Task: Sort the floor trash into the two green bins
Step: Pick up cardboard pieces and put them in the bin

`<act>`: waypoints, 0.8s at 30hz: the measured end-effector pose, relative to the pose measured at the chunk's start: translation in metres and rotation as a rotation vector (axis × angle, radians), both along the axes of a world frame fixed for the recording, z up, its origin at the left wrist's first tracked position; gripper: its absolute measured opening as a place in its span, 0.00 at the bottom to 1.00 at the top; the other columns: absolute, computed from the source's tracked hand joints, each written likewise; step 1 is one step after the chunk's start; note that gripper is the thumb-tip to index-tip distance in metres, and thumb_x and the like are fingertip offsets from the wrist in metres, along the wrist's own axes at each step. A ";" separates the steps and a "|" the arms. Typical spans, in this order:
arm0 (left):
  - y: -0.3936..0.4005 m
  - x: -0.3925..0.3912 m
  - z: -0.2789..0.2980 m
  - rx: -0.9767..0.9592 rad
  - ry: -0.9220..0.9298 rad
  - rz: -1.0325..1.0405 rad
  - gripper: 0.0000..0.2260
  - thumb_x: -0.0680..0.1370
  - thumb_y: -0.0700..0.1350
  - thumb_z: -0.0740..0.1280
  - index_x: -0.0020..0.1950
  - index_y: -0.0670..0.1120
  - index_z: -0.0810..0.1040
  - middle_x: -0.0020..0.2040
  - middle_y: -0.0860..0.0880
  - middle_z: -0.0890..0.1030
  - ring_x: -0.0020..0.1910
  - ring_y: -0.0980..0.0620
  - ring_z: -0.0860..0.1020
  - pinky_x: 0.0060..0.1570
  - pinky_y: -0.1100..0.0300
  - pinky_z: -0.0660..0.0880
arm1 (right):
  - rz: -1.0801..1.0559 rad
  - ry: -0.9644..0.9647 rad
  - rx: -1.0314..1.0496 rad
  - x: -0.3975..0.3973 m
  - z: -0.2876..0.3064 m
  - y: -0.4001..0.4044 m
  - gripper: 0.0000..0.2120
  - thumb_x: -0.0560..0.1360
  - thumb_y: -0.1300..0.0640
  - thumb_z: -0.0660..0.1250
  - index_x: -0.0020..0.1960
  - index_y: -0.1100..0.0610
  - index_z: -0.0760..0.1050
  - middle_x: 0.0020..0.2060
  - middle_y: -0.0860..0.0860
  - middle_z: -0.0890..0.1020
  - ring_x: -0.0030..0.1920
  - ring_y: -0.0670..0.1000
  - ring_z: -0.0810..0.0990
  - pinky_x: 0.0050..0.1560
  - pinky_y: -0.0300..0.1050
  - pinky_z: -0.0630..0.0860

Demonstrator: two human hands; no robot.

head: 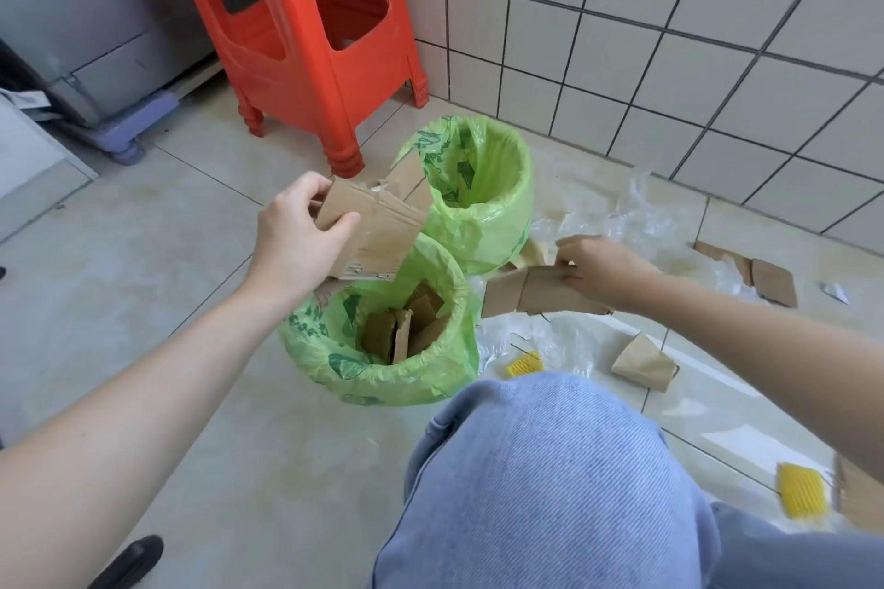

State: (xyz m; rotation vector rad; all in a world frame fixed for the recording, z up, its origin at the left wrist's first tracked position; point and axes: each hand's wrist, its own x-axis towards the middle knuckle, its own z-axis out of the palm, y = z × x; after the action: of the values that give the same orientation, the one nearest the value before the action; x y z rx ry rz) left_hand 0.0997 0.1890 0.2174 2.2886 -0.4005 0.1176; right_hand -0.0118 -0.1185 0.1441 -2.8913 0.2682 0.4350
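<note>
Two bins lined with green bags stand on the tiled floor. The near bin (pixel 330 363) holds several cardboard pieces (pixel 406 325). The far bin (pixel 502 225) looks empty inside. My left hand (pixel 296 234) grips a large torn cardboard sheet (pixel 382 225) above the near bin's far rim. To the right of the near bin, my right hand (pixel 602 268) holds a cardboard strip (pixel 535 297) just above the floor.
Clear plastic film (pixel 622 215) lies crumpled by the tiled wall. More cardboard scraps (pixel 770 282) (pixel 643 361) and yellow pieces (pixel 526 363) (pixel 801 490) are scattered at right. A red plastic stool (pixel 306 38) stands behind the bins, with a grey appliance (pixel 86 14) at left. My knee (pixel 540 483) fills the foreground.
</note>
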 end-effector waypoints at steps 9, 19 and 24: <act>0.012 -0.009 0.024 0.128 -0.115 -0.006 0.04 0.73 0.43 0.68 0.44 0.45 0.74 0.36 0.49 0.79 0.38 0.48 0.76 0.37 0.58 0.68 | 0.024 -0.222 0.142 0.022 0.043 0.050 0.06 0.77 0.52 0.61 0.46 0.55 0.68 0.39 0.53 0.76 0.40 0.56 0.75 0.38 0.47 0.70; 0.030 0.005 0.030 0.433 0.055 -0.077 0.05 0.72 0.47 0.69 0.42 0.47 0.77 0.37 0.47 0.80 0.41 0.45 0.77 0.39 0.54 0.73 | 0.060 -0.017 0.125 0.051 0.041 0.100 0.11 0.72 0.55 0.59 0.48 0.60 0.72 0.39 0.55 0.77 0.41 0.58 0.78 0.40 0.51 0.78; 0.018 0.011 -0.012 0.454 0.177 0.046 0.08 0.73 0.48 0.69 0.42 0.44 0.78 0.39 0.43 0.80 0.43 0.42 0.76 0.38 0.58 0.69 | 0.070 -0.054 0.152 0.066 0.038 0.118 0.15 0.72 0.61 0.60 0.54 0.66 0.76 0.46 0.61 0.81 0.47 0.61 0.80 0.46 0.56 0.80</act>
State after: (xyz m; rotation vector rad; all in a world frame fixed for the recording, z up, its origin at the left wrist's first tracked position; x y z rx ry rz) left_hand 0.1104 0.2069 0.2050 2.7281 -0.3042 -0.1705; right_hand 0.0542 -0.0008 0.1820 -2.7643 0.1203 0.3711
